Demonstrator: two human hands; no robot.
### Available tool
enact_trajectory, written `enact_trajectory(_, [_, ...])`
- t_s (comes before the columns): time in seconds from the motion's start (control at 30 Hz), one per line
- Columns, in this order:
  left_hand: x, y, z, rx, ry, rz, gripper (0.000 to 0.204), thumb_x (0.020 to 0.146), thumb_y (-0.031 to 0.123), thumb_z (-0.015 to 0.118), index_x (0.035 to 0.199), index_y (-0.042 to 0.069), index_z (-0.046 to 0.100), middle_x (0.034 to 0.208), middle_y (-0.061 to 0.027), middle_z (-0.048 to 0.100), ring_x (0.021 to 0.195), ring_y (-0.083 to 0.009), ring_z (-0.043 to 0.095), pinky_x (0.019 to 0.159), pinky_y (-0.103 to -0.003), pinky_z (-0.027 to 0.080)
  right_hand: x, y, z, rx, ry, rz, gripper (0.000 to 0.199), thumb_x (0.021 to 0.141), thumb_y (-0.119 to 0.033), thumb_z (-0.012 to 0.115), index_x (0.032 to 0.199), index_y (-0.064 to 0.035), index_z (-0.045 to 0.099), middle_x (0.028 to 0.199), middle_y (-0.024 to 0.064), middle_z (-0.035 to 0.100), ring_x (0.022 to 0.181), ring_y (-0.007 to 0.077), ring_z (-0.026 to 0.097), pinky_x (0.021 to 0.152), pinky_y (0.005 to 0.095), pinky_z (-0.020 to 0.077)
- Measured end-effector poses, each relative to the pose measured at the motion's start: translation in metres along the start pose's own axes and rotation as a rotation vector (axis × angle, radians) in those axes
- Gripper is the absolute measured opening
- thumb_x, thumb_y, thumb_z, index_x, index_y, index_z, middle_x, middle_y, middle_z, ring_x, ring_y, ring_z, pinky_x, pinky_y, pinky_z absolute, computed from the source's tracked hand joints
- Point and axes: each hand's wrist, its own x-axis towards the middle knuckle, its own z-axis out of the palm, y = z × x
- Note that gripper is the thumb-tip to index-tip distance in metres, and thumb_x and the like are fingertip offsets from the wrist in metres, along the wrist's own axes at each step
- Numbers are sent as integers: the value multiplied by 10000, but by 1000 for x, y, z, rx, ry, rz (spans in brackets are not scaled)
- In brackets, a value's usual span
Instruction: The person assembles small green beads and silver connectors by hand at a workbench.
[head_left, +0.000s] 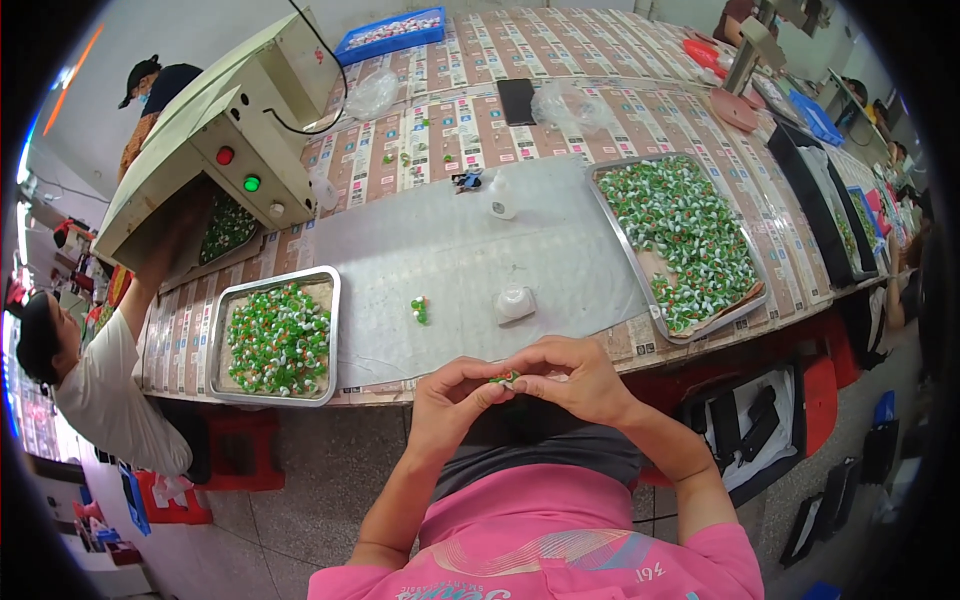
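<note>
At the far left, a co-worker (115,375) stretches an arm into the open front of a cream machine (195,150) standing on the desk (470,120); just beside it lies the left tray (334,345), filled with small green, white and orange pieces; its near side is close to the desk's edge, so a knock from that outstretched arm might tip pieces onto the floor.

Farther right, on the pale mat (400,250), a little green-and-white cluster (419,311) lies loose; a sleeve or forearm sweeping across could carry it off unnoticed.

Below it, the left hand (445,400) has its thumb and index finger pinched together on a small green-and-white piece (506,380), held low at about the desk's near edge; beyond it stand a white bottle (502,198) and a squat whitish container (515,303), both near enough to be upset by a careless reach; the right hand (580,380) meets the same piece from its side, fingers clamped on it too; so small a thing could slip if either pinch slackened, and too hard a squeeze might bend it; whether it is one part or two I cannot tell.

At the right, the larger tray (652,264) is densely covered; dragging it by one corner could shed pieces over its rim.
</note>
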Motion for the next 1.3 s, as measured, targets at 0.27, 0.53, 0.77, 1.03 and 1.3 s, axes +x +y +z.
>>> enact_trajectory(0.27, [0, -5, -5, 79, 2, 150, 211, 844, -69, 663, 1051, -29, 648, 1054, -91, 618, 977, -162, 633, 885, -273, 520, -1, 5, 9, -265, 91, -302, 278, 793, -14, 719, 1065, -44, 672, 946, 97, 678, 831, 210, 664, 722, 299, 539])
enact_trajectory(0.53, [-3, 6, -16, 386, 192, 210, 197, 811, -85, 668, 986, 5, 657, 1020, -73, 606, 929, -141, 616, 832, -239, 509, -9, 4, -10, -328, 159, -336, 281, 785, -35, 714, 1062, -41, 665, 1000, 107, 673, 929, 279, 641, 798, 345, 522])
enact_trajectory(0.77, [-1, 50, -94, 1249, 856, 619, 162, 838, -12, 652, 999, 12, 656, 944, -70, 622, 774, -166, 583, 650, -299, 477, -30, 13, -157, -844, 675, -306, 191, 807, 14, 643, 990, -30, 677, 1042, 121, 667, 990, 283, 627, 851, 360, 498])
enact_trajectory(1.03, [-22, 58, -148, 1431, 1023, 436, 211, 859, 40, 641, 1067, 4, 647, 999, -127, 638, 880, -262, 609, 736, -357, 491, -33, 30, -228, -1161, 606, -68, 169, 782, 7, 607, 926, -42, 682, 961, 96, 639, 950, 306, 567, 822, 401, 477])
enact_trajectory(1.3, [-19, 68, -147, 1548, 1031, 654, 223, 818, 3, 649, 1041, 7, 660, 1114, -158, 597, 1058, -321, 553, 911, -413, 444, 2, 38, -178, -1344, 568, 118, 114, 777, -54, 615, 863, -65, 690, 891, 129, 608, 909, 322, 588, 775, 433, 493])
